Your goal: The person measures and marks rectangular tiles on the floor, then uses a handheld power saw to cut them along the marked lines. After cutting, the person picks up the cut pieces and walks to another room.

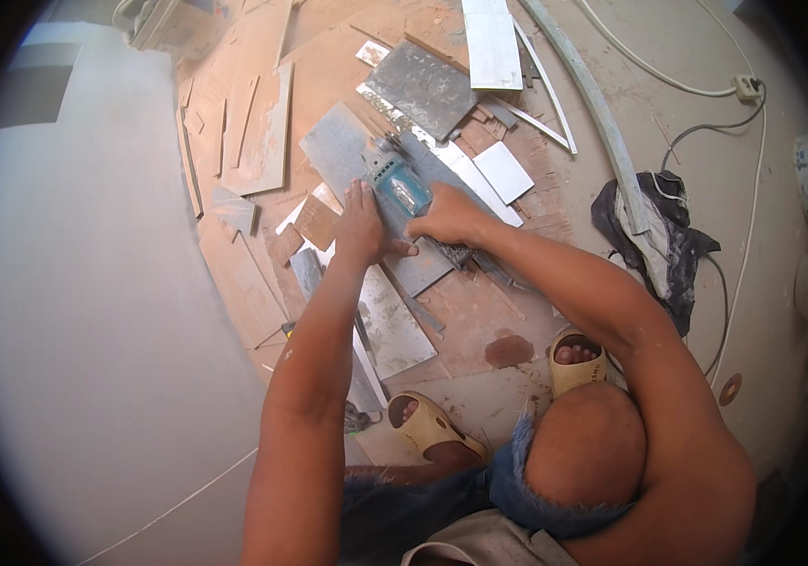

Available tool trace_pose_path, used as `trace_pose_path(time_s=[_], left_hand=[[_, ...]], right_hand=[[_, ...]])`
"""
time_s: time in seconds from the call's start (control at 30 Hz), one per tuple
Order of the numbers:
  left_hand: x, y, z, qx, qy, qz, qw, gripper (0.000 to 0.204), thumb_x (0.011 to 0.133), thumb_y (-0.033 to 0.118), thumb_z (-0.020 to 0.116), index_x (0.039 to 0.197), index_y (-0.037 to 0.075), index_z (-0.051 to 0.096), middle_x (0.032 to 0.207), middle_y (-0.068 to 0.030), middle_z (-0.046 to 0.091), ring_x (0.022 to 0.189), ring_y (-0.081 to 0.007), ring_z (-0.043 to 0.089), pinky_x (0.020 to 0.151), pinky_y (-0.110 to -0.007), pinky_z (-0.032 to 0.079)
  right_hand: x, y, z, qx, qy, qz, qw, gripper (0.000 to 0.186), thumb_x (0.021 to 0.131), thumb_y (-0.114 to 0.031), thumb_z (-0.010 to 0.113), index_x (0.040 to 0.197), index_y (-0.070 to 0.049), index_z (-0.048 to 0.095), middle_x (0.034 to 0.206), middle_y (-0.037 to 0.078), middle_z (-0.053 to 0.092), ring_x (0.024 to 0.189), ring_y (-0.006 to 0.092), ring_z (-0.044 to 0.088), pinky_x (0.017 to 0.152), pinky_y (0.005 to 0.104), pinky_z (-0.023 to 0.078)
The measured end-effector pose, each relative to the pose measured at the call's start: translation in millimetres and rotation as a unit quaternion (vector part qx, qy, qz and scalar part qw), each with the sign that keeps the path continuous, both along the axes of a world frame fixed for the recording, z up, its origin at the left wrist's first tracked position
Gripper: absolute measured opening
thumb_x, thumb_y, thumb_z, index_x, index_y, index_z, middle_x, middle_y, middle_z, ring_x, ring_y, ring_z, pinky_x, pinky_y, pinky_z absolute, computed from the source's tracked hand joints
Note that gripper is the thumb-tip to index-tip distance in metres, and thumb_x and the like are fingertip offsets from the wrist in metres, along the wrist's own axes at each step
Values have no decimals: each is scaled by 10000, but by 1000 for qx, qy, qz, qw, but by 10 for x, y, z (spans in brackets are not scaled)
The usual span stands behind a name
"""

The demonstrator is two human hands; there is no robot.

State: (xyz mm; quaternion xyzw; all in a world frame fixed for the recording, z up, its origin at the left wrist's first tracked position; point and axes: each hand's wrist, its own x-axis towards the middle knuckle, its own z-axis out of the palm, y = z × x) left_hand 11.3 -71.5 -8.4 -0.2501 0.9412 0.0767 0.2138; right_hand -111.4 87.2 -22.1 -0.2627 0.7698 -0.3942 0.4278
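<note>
A teal angle grinder (404, 189) lies over a grey tile (333, 141), its head pointing away from me. My right hand (451, 217) is closed round its body from the right. My left hand (362, 226) lies with fingers stretched and thumb spread on the tile, just left of the grinder. The grinder's disc is too small and blurred to make out. Beneath and beside the tile are white offcuts (395, 325) and a small brown piece (317, 222).
Beyond lie a dark tile (423, 87), a small white tile (504, 172) and a white slab (494, 47). A long metal bar (602, 113) reaches a black-and-white bag (659, 236). Right of it, a cable runs to a socket (748, 88). My sandalled feet (428, 423) are close by.
</note>
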Motion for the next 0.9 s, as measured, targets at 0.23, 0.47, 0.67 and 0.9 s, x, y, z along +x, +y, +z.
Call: trace_pose_path(time_s=[0.23,0.47,0.67,0.9], left_hand=[[-8,5,19,0,-8,-1,1000,1525,473,602,965,1561,-118,176,1653,-291,178,1546,-397,209,1249,-416,277],[0,3,36,9,9,1,1000,1534,469,598,966,1561,-123,166,1651,-301,178,1545,-404,208,1249,-417,276],[2,1,24,3,9,-7,1000,1540,457,609,962,1555,-133,175,1643,-318,184,1540,-413,221,1247,-420,279],[50,-7,-9,-3,9,-10,1000,1554,450,623,956,1558,-130,168,1646,-315,180,1541,-414,219,1249,-425,274]], right_hand=[[28,78,33,24,7,8,1000,814,628,-371,800,1231,129,582,1210,333,653,1132,426,659,964,416,533],[39,109,8,22,4,9,1000,828,631,-367,802,1242,142,571,1229,338,641,1152,433,648,977,421,527],[49,136,13,19,-5,7,1000,845,624,-363,815,1250,147,569,1244,348,630,1167,435,639,991,424,517],[82,182,49,31,-10,9,999,864,621,-369,824,1260,149,564,1247,347,628,1165,436,638,989,423,517]])
